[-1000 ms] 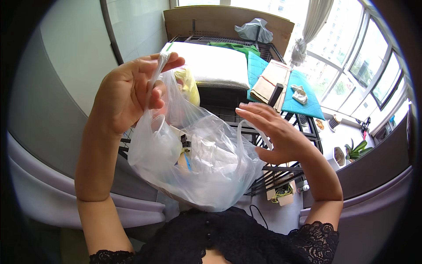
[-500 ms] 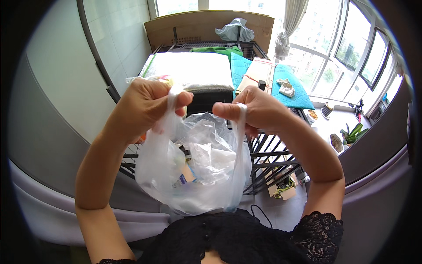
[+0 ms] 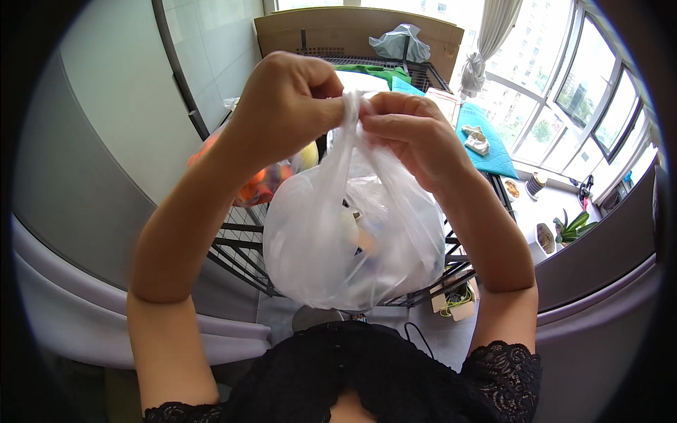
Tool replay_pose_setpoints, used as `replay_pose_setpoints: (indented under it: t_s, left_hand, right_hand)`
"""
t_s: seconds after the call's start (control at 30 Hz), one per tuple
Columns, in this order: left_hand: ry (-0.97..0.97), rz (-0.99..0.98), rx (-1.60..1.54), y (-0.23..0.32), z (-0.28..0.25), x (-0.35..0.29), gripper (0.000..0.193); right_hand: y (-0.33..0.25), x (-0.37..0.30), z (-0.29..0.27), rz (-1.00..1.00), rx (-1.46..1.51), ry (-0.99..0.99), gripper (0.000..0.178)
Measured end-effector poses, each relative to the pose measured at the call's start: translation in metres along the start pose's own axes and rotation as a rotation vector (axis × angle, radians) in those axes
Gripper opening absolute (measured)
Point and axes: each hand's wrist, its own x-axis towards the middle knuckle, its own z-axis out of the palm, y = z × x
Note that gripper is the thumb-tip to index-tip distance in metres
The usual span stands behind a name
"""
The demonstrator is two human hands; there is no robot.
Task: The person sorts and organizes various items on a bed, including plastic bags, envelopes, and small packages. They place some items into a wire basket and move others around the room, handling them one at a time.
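Observation:
A translucent white plastic bag (image 3: 310, 240) hangs in front of my chest, bulging with contents. Through its side I make out crumpled clear plastic and something small in beige and blue, blurred. Its two handles are drawn together at the top. My left hand (image 3: 293, 92) pinches the gathered handles between thumb and fingers. From the other side my right hand (image 3: 412, 130) grips them too, its fingertips touching or nearly touching the left ones. Where the fingers meet, I cannot tell whether the handles are crossed or knotted.
Behind the bag stands a black metal rack (image 3: 240, 243) with a bag of orange and red items (image 3: 257, 185) at its left. A teal quilted pad (image 3: 486, 141) carries a crumpled white cloth (image 3: 476, 139). A cardboard box (image 3: 455, 299) sits below right, near a potted plant (image 3: 572, 227).
My hands have come together and risen, bringing the two handles from apart to meeting. The bag has lifted and its mouth has narrowed. The view has shifted slightly left.

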Motion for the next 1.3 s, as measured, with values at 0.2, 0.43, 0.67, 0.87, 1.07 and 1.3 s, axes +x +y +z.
replay_pose_setpoints:
  t_s: [0.2, 0.43, 0.67, 0.87, 1.07, 1.3]
  left_hand:
    - [0.24, -0.268, 0.007, -0.137, 0.031, -0.066, 0.025]
    - [0.186, -0.428, -0.146, -0.093, 0.021, -0.038, 0.047]
    - [-0.117, -0.249, -0.474, -0.004, 0.033, -0.013, 0.025]
    - [0.0, -0.093, -0.126, -0.018, 0.043, -0.012, 0.015]
    - [0.121, -0.266, -0.011, -0.092, 0.03, -0.051, 0.018]
    - [0.125, -0.175, -0.405, -0.034, 0.026, -0.033, 0.014]
  right_hand:
    - [0.054, -0.044, -0.056, -0.044, 0.725, 0.182, 0.011]
    - [0.053, -0.033, -0.046, -0.206, 0.639, 0.18, 0.04]
    - [0.033, -0.013, 0.005, -0.056, 0.058, 0.124, 0.039]
    - [0.038, -0.016, -0.001, -0.016, -0.117, 0.147, 0.03]
    - [0.056, -0.058, -0.036, 0.043, -0.254, 0.142, 0.028]
    - [0.064, -0.04, 0.015, -0.456, -1.447, 0.147, 0.092]
